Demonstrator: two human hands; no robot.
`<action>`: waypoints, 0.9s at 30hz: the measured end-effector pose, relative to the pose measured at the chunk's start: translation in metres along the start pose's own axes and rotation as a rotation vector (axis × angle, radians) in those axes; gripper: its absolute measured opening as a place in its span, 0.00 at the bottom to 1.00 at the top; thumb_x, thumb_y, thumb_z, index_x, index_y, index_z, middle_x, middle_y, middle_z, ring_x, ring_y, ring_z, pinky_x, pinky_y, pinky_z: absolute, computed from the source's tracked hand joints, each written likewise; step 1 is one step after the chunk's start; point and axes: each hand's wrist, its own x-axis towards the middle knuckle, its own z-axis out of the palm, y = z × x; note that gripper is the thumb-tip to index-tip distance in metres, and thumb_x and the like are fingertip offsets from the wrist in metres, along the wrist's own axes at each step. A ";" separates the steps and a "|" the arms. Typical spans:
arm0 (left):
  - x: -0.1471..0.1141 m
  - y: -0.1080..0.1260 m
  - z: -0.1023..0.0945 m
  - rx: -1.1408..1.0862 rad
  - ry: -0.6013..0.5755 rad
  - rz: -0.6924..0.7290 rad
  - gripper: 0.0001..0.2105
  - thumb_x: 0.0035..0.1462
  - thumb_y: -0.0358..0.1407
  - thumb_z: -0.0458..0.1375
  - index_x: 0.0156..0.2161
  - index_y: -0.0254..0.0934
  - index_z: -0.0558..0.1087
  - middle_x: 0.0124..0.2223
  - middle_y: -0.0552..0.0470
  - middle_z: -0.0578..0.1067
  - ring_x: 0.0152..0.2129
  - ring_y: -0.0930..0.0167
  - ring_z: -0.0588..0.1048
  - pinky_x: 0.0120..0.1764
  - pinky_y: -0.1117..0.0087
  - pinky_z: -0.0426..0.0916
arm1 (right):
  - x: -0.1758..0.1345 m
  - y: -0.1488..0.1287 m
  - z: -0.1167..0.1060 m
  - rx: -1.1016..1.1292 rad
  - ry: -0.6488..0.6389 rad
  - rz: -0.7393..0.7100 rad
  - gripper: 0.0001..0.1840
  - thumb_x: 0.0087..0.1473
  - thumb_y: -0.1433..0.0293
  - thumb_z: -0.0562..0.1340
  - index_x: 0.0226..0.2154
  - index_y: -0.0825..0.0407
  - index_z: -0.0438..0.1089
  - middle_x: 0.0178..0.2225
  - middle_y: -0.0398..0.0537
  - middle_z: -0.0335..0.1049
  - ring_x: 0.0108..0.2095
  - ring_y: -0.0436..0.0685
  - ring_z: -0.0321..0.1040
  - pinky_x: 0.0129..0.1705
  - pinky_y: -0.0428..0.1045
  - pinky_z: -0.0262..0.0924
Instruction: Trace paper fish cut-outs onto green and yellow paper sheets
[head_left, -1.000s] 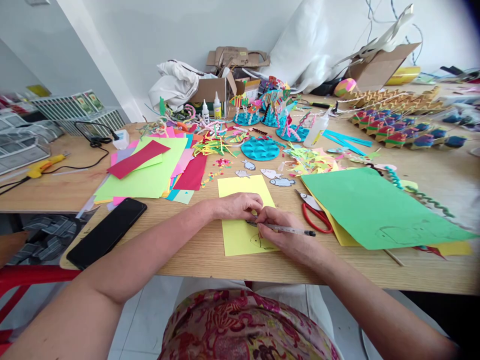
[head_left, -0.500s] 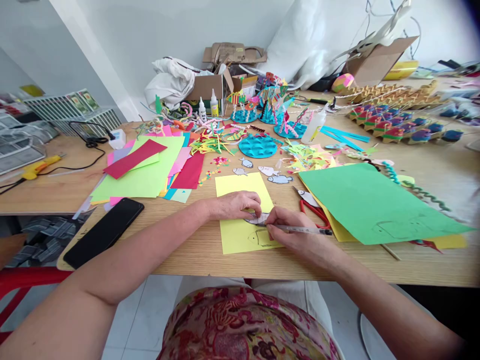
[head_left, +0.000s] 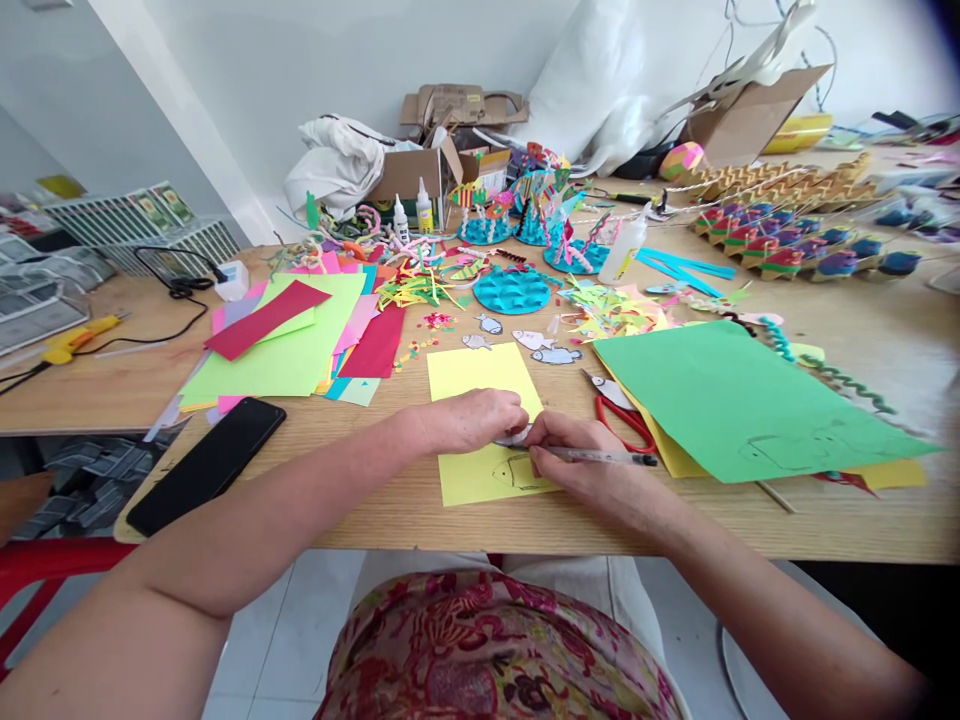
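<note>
A sheet of yellow paper (head_left: pixel 480 375) lies on the table before me. My left hand (head_left: pixel 484 418) rests on it with curled fingers, pressing down a small grey-white paper fish cutout (head_left: pixel 513 438), mostly covered by my hands. In my right hand (head_left: pixel 577 452) is a slim pen (head_left: pixel 611 456), its tip close to the cutout's lower edge; the exact contact is hidden. Below the cutout a black fish outline (head_left: pixel 510 473) shows on the yellow sheet, partly under my right hand. Several other paper fish cutouts (head_left: pixel 556 355) lie just beyond the sheet.
Red-handled scissors (head_left: pixel 624 425) lie right of my hands, beside a large green sheet (head_left: pixel 750 400). Left are a black phone (head_left: pixel 210 465) and stacked coloured paper (head_left: pixel 277 350). Farther back are a blue disc (head_left: pixel 512 290), glue bottles (head_left: pixel 424 208), paper scraps (head_left: pixel 619 310) and painted egg-carton pieces (head_left: pixel 802 245).
My left hand's fingers have shifted slightly over the fish cutout, and less of it shows. My right hand keeps the pen in nearly the same spot. The view has shifted slightly.
</note>
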 end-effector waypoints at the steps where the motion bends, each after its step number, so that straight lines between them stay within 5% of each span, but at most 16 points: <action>1: 0.000 0.001 0.000 -0.002 -0.003 -0.006 0.10 0.55 0.21 0.50 0.32 0.32 0.72 0.29 0.53 0.68 0.27 0.74 0.66 0.31 0.76 0.59 | 0.000 0.000 0.000 -0.004 -0.001 -0.005 0.05 0.45 0.72 0.53 0.23 0.51 0.62 0.22 0.42 0.65 0.23 0.50 0.59 0.24 0.44 0.51; 27: -0.007 -0.013 0.017 -0.170 0.141 -0.010 0.10 0.57 0.24 0.51 0.31 0.34 0.74 0.33 0.53 0.70 0.31 0.76 0.69 0.35 0.78 0.61 | -0.007 -0.005 -0.006 -0.012 0.003 0.068 0.05 0.44 0.72 0.52 0.22 0.51 0.61 0.20 0.40 0.59 0.21 0.49 0.54 0.22 0.44 0.46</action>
